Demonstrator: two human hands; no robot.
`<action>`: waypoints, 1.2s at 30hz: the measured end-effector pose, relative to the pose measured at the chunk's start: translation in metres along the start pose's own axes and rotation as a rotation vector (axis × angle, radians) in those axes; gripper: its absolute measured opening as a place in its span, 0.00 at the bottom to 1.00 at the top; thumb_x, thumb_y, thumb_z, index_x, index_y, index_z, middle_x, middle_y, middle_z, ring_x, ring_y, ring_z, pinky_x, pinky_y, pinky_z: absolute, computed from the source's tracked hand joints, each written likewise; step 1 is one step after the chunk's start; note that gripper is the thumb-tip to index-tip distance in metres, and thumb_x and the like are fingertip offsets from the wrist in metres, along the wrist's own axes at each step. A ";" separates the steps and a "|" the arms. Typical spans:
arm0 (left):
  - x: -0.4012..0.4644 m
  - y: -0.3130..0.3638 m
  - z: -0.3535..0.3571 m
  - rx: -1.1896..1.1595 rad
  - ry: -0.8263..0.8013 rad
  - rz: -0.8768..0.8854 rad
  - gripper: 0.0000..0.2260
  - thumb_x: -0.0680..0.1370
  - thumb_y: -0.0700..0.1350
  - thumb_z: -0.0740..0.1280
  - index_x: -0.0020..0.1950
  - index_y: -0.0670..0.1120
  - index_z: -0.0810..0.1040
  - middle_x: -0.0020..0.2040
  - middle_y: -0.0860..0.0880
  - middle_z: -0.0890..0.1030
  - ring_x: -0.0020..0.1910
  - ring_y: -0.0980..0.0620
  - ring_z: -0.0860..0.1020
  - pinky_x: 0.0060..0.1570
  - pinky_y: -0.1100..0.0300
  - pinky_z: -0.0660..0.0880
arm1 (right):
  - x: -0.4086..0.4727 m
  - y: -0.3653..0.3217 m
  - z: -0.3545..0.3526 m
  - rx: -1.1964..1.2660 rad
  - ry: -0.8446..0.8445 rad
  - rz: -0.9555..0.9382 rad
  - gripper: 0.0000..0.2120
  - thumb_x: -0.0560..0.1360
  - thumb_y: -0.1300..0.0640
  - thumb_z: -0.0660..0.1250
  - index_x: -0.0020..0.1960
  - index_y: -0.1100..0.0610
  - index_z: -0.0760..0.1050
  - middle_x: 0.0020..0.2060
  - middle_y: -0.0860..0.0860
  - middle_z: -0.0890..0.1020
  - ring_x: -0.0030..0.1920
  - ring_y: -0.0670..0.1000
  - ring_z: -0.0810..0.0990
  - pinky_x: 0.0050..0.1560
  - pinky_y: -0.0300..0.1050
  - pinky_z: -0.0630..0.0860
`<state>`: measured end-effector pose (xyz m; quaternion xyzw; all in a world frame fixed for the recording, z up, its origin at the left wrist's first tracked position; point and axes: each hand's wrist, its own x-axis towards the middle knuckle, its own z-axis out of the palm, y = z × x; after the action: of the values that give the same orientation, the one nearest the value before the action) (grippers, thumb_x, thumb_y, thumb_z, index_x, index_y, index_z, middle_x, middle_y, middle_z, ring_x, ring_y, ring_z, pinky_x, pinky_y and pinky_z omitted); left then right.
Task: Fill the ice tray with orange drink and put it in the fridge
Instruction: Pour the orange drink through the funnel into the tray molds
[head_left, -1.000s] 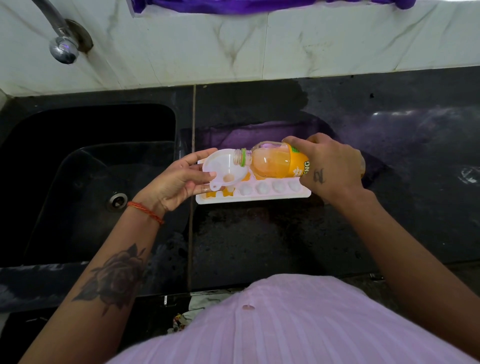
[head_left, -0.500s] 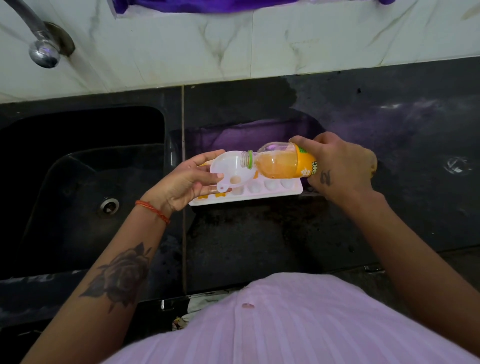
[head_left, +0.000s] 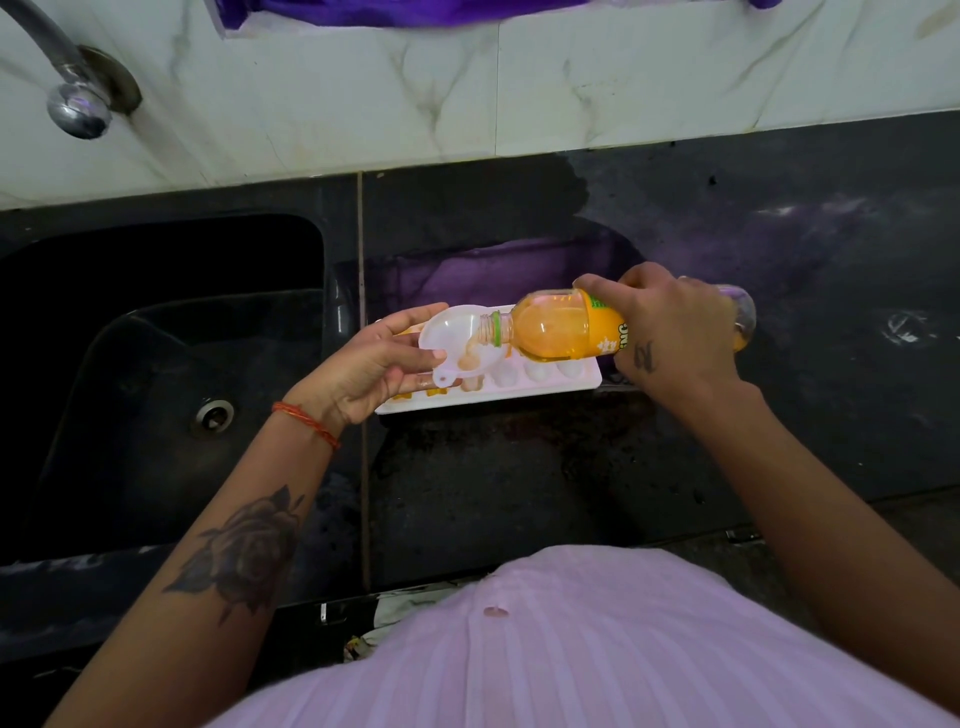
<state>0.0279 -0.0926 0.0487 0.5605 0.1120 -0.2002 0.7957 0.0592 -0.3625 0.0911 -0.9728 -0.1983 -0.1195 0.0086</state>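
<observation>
Now your right hand (head_left: 670, 332) grips the clear plastic bottle of orange drink (head_left: 556, 327), tipped toward nine o'clock into the white plastic funnel (head_left: 452, 338) your left hand (head_left: 374, 364) pinches over the white ice tray (head_left: 540, 387) on the black stone counter (head_left: 571, 483).

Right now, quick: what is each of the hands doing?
Left hand: holds the funnel over the tray.
Right hand: grips the tilted bottle.
</observation>
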 end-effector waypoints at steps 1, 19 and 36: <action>0.000 0.000 0.000 -0.004 0.000 -0.004 0.25 0.65 0.31 0.68 0.59 0.47 0.77 0.50 0.47 0.84 0.44 0.50 0.84 0.34 0.62 0.80 | 0.000 0.000 0.000 0.005 -0.001 -0.001 0.31 0.68 0.61 0.71 0.68 0.46 0.68 0.54 0.57 0.78 0.48 0.62 0.78 0.48 0.52 0.70; 0.003 0.012 0.011 -0.021 -0.009 0.003 0.25 0.66 0.31 0.68 0.61 0.47 0.77 0.56 0.43 0.82 0.47 0.46 0.84 0.35 0.60 0.81 | -0.006 0.011 -0.001 0.124 -0.029 0.114 0.30 0.69 0.53 0.72 0.68 0.40 0.66 0.53 0.53 0.78 0.48 0.60 0.78 0.41 0.48 0.71; 0.017 0.005 0.026 0.036 -0.034 -0.042 0.23 0.72 0.29 0.65 0.63 0.47 0.75 0.57 0.44 0.80 0.47 0.50 0.84 0.38 0.60 0.81 | -0.013 0.027 -0.002 -0.005 -0.009 0.078 0.30 0.67 0.60 0.72 0.67 0.46 0.69 0.52 0.58 0.78 0.47 0.63 0.78 0.46 0.51 0.69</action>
<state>0.0438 -0.1192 0.0552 0.5687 0.1068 -0.2284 0.7829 0.0579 -0.3921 0.0904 -0.9804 -0.1598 -0.1151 0.0101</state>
